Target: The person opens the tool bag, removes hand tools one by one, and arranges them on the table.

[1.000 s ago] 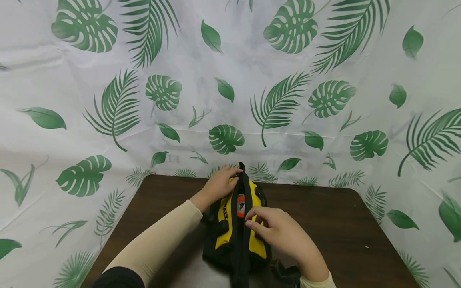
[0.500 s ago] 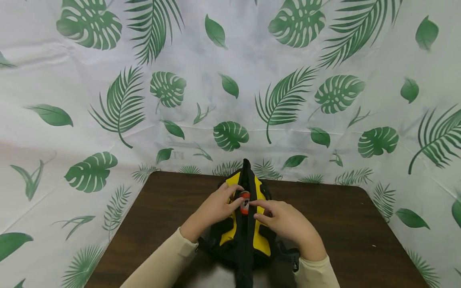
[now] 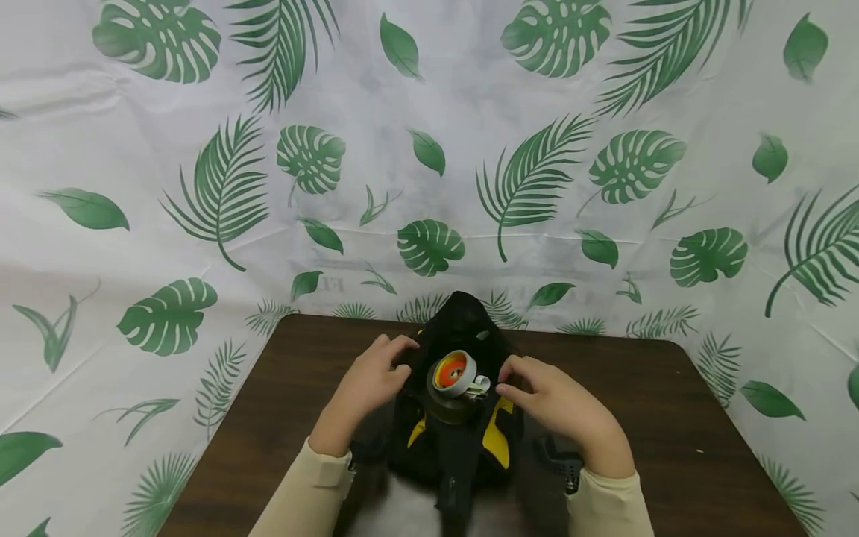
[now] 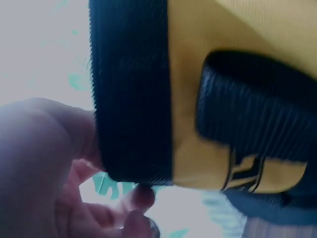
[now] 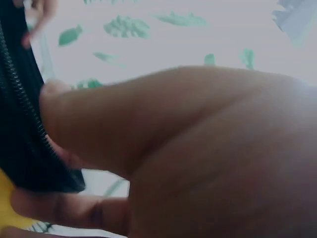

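Observation:
A black and yellow tool bag [image 3: 496, 441] stands on the table with its zippered mouth spread wide. My left hand [image 3: 367, 386] grips the left edge of the mouth; in the left wrist view its thumb and fingers lie about the black zipper band [image 4: 132, 94]. On the opposite side, my right hand [image 3: 564, 406] pinches the other edge between thumb and fingers, and the zipper teeth [image 5: 22, 94] show in the right wrist view. Inside the bag lies a roll of tape [image 3: 464, 382] with an orange and yellow inner side. A small white item [image 3: 480, 385] lies beside it, its kind unclear.
The dark brown table [image 3: 644, 418] extends to both sides of the bag. Behind it hangs a white cloth [image 3: 362, 246] printed with green leaves. A black strap [image 3: 455, 477] runs down the bag's near side.
Both hands have drawn apart, and the bag's mouth has gone from a narrow slit to a wide opening. The tape roll inside now shows much more.

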Action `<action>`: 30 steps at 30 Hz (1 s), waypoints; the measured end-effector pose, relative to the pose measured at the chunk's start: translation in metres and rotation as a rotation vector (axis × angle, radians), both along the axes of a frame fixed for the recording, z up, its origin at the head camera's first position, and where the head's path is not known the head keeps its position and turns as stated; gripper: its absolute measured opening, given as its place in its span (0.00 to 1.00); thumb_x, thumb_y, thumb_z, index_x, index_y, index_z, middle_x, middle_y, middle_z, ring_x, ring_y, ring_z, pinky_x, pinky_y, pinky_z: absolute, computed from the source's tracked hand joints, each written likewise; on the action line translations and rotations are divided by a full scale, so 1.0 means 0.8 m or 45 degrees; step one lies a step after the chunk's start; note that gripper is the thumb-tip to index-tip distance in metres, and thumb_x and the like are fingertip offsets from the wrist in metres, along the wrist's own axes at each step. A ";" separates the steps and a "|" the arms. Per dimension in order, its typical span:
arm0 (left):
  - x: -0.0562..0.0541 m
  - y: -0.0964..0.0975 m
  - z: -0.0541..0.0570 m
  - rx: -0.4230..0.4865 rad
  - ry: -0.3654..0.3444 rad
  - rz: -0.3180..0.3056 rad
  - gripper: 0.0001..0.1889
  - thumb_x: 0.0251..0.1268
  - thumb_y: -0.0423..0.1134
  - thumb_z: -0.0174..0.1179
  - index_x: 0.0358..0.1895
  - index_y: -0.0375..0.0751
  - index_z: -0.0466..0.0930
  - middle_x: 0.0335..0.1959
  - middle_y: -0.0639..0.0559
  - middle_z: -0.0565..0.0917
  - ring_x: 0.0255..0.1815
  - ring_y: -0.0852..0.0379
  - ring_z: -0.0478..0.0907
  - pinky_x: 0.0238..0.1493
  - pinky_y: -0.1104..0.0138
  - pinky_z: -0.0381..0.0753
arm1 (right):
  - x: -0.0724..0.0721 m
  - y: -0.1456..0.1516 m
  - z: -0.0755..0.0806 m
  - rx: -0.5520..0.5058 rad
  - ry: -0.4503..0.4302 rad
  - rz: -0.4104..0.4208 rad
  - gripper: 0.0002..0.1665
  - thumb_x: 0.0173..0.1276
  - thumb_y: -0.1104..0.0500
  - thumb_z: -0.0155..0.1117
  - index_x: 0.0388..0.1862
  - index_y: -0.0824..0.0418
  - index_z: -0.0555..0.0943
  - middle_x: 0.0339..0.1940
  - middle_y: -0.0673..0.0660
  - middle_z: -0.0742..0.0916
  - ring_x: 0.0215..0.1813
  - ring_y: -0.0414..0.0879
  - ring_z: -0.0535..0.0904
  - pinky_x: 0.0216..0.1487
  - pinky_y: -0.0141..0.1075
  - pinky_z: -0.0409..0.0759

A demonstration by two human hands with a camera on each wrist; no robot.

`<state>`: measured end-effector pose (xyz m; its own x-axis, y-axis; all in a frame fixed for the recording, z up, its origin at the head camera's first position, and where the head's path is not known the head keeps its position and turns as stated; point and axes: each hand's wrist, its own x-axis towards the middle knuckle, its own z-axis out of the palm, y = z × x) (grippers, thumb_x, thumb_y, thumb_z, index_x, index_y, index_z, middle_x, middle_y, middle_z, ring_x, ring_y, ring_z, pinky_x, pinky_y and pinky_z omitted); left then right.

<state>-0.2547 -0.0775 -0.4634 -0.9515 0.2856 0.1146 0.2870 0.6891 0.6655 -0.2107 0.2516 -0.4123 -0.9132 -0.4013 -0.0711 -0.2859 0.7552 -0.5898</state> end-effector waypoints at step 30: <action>0.004 -0.040 0.018 0.048 -0.184 0.083 0.27 0.85 0.45 0.52 0.82 0.68 0.72 0.19 0.55 0.66 0.15 0.56 0.58 0.22 0.62 0.67 | -0.008 0.025 0.000 0.057 -0.026 -0.363 0.08 0.81 0.56 0.62 0.50 0.58 0.84 0.28 0.54 0.80 0.30 0.48 0.74 0.33 0.41 0.73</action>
<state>-0.2515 -0.1098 -0.4492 -0.9753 0.2205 -0.0157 0.1414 0.6771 0.7222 -0.2167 0.2717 -0.4124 -0.9869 -0.1244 -0.1027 -0.0465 0.8287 -0.5578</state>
